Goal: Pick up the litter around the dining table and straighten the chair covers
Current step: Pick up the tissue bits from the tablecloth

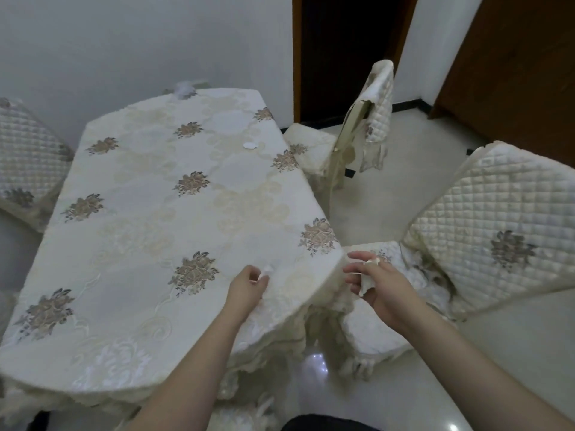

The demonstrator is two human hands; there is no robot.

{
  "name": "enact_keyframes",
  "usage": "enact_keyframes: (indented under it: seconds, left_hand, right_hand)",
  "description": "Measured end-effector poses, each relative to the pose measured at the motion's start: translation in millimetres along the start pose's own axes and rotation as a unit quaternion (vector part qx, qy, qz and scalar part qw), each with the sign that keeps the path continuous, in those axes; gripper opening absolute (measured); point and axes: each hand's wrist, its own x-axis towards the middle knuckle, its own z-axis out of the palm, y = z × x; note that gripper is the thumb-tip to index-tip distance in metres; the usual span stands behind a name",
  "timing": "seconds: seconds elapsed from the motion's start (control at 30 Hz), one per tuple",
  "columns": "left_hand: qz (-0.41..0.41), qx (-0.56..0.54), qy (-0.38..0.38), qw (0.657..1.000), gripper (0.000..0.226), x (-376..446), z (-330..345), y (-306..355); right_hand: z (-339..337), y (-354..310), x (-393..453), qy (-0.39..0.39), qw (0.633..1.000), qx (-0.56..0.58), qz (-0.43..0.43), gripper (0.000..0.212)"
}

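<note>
The left hand's (249, 286) grip pinches a small white paper scrap (267, 273) on the bench (149, 213), near its right edge; the right hand (378, 286) clamps crumpled tissue (366, 283). Another scrap (250, 146) lies farther off. One chair cover (378, 101) hangs askew before white walls.

Your left hand (247, 286) reaches toward twelve o'clock, palm down, thumb and fingertips pinched together at about one o'clock from its wrist. Your right hand (378, 283) sits at three o'clock from it, back upward, fingers loosely curled and spread toward nine o'clock. Both forearms are bare and extended forward.
</note>
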Motion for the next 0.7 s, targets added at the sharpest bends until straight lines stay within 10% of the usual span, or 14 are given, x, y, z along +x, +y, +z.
enact_keyframes:
  seconds: [0.2, 0.7]
  left_hand:
    - [-0.008, -0.306, -0.166, 0.937, 0.012, -37, 46, 117]
    - [-0.021, -0.389, -0.353, 0.851, 0.032, -189, 251, 305]
  right_hand:
    - [-67, -19, -22, 0.054, 0.996, 0.057, -0.043, 0.018]
    - [-346, -55, -146, 0.192, 0.954, 0.197, -0.116, 0.019]
